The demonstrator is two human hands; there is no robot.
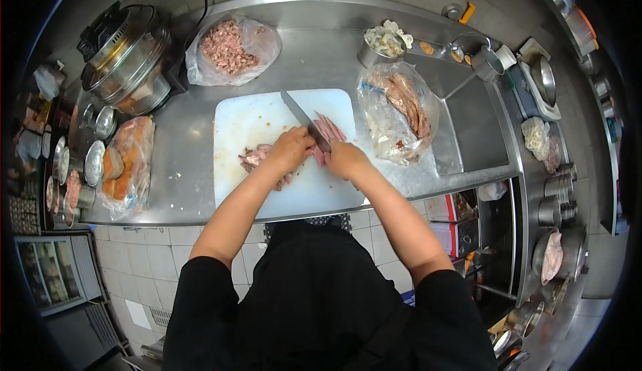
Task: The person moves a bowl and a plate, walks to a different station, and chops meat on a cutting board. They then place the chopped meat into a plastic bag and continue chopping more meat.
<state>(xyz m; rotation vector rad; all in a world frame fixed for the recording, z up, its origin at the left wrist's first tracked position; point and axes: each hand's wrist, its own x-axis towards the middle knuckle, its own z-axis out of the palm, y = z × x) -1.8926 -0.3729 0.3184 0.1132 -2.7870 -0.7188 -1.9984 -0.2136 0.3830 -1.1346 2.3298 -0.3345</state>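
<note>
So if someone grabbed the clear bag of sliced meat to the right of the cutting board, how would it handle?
The bag of meat would probably sag and shift, since its thin plastic is crumpled around loose slices. It looks fairly heavy for its size, being well filled. The open top suggests pieces could spill if it tips on the steel counter.

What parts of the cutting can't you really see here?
Head view only:
- Knife handle: hidden under the hands.
- Meat under the left hand: mostly covered.
- Right hand fingers: tucked out of sight, so its grip is unclear.
- Meat strips: too small to count.
</note>
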